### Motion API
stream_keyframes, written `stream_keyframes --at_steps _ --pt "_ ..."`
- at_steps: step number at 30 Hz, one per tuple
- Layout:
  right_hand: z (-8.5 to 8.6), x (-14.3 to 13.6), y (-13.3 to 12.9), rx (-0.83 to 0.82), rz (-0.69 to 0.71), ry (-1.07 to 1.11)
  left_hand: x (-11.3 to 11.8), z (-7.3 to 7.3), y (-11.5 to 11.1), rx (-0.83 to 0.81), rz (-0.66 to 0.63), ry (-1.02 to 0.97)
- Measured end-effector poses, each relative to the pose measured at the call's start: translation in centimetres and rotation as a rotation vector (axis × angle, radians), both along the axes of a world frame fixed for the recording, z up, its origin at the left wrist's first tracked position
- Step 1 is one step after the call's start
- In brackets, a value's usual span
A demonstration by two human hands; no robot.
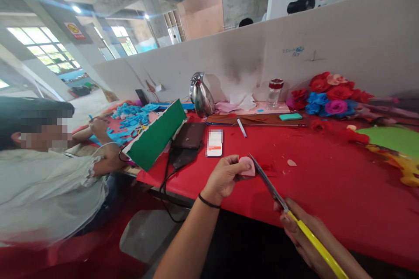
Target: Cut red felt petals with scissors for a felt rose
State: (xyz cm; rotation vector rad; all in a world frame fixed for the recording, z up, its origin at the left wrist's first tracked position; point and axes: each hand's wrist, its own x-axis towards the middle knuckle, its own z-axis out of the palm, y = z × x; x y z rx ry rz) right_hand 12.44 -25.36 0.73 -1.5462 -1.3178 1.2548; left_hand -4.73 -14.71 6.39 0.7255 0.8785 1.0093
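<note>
Your left hand [225,176] pinches a pink petal-shaped piece [246,167] above the red tabletop [327,183], right by the blades. Your right hand [310,221] grips yellow-handled scissors [300,225]; a pale pink scrap [291,163] lies nearby.

We see a small pale-pink piece of thin, paper-like material [248,171], rounded along its far side and straighter at its near edge, pinched in the left hand [225,176] with its face partly hidden by the thumb; we cannot tell how many layers it has. Just to its right we have a long pair of scissors with metal blades [270,186] and yellow grips, held in the right hand [310,222], slanting from the near right towards the far left, tips beside the piece's right edge.
</note>
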Motion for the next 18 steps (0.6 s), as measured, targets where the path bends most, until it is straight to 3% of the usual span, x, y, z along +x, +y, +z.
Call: stream_keyframes --at_steps 5,12,15,18 --pt "0.3 0.5 -0.3 0.033 0.025 -0.056 -0.6 -0.2 0.6 0.043 -0.135 0.019" --pt "0.2 0.7 -0.6 -0.011 -0.041 0.045 -1.0 -1.0 1.1 0.068 -0.138 0.086" --pt "1.1 0.7 0.4 -0.045 -0.133 0.123 -1.1 -1.9 0.7 0.110 -0.148 0.178" --pt "2.5 0.4 2.4 0.030 -0.149 0.143 -0.8 -2.3 -0.1 0.204 -0.217 0.321"
